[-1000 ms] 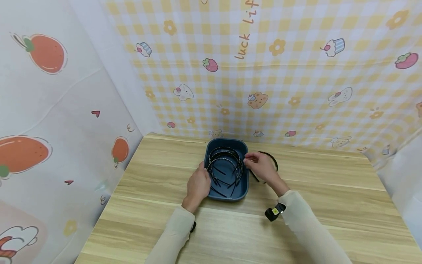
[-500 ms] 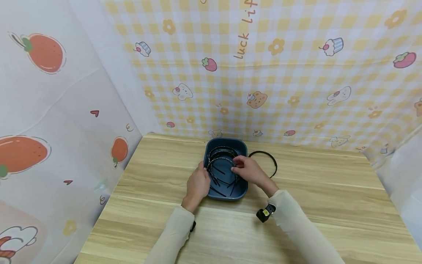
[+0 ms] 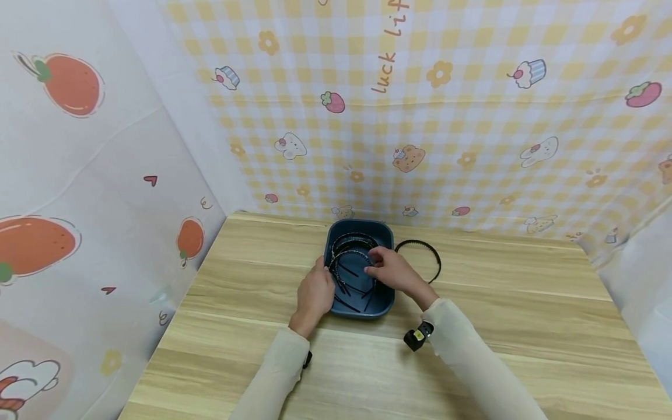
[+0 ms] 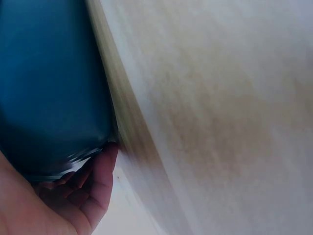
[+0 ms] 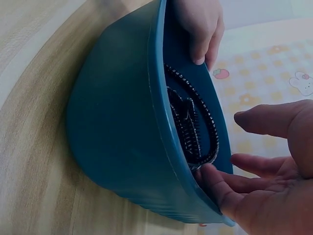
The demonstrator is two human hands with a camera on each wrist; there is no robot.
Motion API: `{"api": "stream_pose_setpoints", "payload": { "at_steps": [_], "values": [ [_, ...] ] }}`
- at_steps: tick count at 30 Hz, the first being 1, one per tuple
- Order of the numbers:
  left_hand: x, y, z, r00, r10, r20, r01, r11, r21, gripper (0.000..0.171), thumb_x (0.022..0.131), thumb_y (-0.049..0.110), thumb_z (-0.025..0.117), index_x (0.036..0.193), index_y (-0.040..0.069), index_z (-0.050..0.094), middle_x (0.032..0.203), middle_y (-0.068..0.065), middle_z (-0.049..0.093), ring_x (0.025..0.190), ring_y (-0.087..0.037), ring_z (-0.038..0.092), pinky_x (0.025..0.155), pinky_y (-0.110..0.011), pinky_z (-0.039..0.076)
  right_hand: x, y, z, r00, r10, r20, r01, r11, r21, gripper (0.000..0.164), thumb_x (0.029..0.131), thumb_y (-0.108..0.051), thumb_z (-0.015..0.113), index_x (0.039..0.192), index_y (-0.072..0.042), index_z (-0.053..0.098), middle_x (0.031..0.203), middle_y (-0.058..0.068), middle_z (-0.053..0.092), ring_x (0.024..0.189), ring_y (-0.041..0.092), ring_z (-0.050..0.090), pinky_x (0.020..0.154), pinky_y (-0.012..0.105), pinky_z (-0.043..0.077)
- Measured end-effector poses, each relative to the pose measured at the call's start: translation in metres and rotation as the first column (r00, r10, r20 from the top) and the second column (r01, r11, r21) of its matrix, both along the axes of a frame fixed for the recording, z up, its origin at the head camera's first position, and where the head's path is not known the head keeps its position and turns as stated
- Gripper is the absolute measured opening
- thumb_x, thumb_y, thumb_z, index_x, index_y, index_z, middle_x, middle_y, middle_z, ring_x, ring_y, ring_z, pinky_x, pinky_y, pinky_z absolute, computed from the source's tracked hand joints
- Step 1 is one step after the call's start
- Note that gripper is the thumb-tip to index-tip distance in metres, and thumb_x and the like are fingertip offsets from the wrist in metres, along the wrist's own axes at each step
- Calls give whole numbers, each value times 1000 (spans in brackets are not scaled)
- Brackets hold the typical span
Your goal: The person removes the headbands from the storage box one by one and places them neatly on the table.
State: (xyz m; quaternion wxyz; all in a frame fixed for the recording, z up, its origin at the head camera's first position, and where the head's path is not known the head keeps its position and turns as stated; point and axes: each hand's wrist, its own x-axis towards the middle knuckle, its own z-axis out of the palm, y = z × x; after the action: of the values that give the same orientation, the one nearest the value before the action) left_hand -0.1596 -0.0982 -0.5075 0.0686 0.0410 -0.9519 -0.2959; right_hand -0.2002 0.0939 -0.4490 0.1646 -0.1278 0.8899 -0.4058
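A dark blue plastic bin (image 3: 387, 236) stands on the wooden table, with several black headbands (image 3: 357, 254) lying in it. My left hand (image 3: 316, 291) grips the bin's left side, its thumb over the rim in the right wrist view. In the left wrist view, bent fingers (image 4: 100, 183) meet the wall's edge. Over the bin's right half is my right hand (image 3: 394, 269), fingers loosely bent. The right wrist view shows its thumb (image 5: 264, 120) apart from the fingers and one fingertip inside the rim beside a patterned headband (image 5: 208, 112). Nothing is pinched between thumb and fingers.
One more black headband (image 3: 431, 251) with small teeth lies on the table, just right of the bin and partly behind the right hand. A yellow checked cloth (image 3: 462, 128) hangs close behind the bin. A white printed sheet (image 3: 152, 146) covers the left side.
My right hand has moved left from beside the bin's right rim to over its inside, uncovering more of the headband on the table. The left hand and bin stay put.
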Motion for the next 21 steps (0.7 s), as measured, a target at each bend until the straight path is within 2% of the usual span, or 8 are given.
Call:
{"api": "stream_pose_setpoints", "payload": {
  "at_steps": [6,12,17,21],
  "values": [
    [0,0,1,1000,4,8,-4,1000,8,39,97,20,33,133,5,41,107,-12,61,56,-20,54,41,-30,35,0,0,-2,1000,-23,-5,23,999,-33,36,83,-16,63,115,-1,56,104,9,60,95,21,57,80,36,47],
    [1,0,2,1000,7,5,-7,1000,21,39,97,20,33,133,5,41,109,-12,61,58,-22,56,42,-31,36,1,0,-3,1000,-14,-16,13,1000,-22,25,81,-12,66,104,-3,64,92,5,64,84,15,59,72,30,48],
    [1,0,1,1000,11,4,-11,1000,19,39,97,20,33,132,6,42,108,-12,61,62,-22,57,45,-31,38,2,-1,-4,999,12,-35,-13,1000,-8,30,78,-12,69,107,-6,63,89,3,62,79,14,58,68,29,48],
    [1,1,1,1000,12,3,-12,1000,22,38,97,19,34,132,6,42,106,-12,62,64,-23,58,46,-32,39,4,-3,-6,995,52,-84,-49,998,42,37,76,-12,71,111,-9,61,86,2,61,76,13,56,66,28,47]
  ]
}}
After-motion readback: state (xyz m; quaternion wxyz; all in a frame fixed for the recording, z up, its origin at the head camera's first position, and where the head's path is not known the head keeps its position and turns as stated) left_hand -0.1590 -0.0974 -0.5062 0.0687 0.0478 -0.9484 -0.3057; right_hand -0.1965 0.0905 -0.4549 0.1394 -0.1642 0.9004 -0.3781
